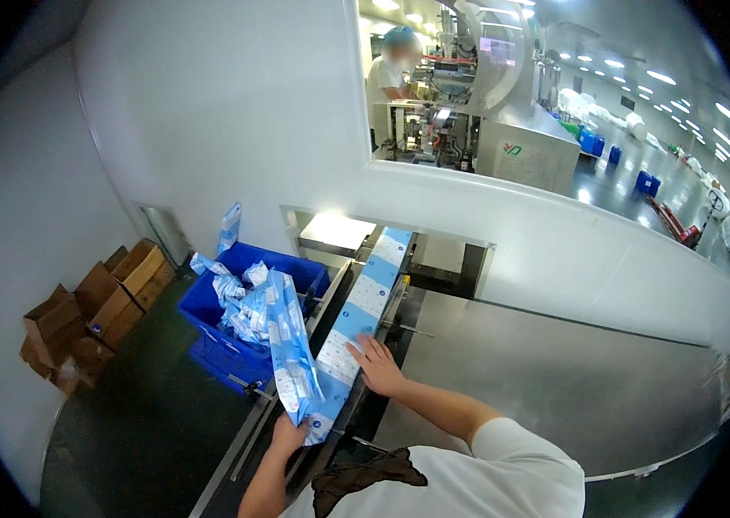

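Note:
A row of flat blue-and-white packs (371, 293) lies end to end along a narrow conveyor that comes through a low opening in the wall. My right hand (376, 364) rests on the row's right edge, fingers spread and stretched out. At the near end, my left hand (290, 432) is closed on the lower end of a long, creased blue-and-white plastic wrapper (289, 341). That wrapper stands up along the conveyor's left side, leaning toward the bin. Part of my left fingers is hidden behind it.
Crumpled wrappers fill a blue bin (201, 311) left of the conveyor. Open cardboard boxes (106, 298) stand by the left wall. To the right is a steel table (555, 380). Through the window, a person (391, 78) stands at a machine (447, 112).

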`<state>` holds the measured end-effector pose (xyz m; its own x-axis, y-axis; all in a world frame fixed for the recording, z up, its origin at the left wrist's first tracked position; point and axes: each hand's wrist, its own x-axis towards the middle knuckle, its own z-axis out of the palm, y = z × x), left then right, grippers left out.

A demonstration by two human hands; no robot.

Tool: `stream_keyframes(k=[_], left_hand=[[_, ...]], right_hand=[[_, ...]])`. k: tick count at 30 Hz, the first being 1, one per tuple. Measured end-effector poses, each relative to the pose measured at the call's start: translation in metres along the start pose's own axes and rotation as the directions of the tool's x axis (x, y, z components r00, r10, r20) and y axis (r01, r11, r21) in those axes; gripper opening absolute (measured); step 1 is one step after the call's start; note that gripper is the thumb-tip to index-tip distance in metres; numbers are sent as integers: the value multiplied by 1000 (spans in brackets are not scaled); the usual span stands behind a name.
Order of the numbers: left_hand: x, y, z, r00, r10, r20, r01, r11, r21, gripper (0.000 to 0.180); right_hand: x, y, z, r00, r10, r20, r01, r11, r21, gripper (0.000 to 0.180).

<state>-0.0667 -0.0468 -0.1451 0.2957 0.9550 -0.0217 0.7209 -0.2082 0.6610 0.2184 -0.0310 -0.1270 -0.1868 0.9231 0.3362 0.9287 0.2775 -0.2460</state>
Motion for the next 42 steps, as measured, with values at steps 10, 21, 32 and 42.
stream_keyframes(k=[10,21,32,42], left_hand=[[-61,4,-37,948,-227,224,319,713,-625,45],[-72,26,-71,784,-295,546,591,89,-802,55],[88,49,-40,942,-159,-297,-221,372,-901,53],[110,27,-4,837,-101,538,387,803,-453,64]], right_hand=[[48,36,40,994,40,101,-38,999,-25,46],[27,-8,63,973,149,175,-189,952,240,28],[4,-72,48,937,140,321,-276,858,432,42],[-26,-112,45,932,-130,338,-57,869,491,32]])
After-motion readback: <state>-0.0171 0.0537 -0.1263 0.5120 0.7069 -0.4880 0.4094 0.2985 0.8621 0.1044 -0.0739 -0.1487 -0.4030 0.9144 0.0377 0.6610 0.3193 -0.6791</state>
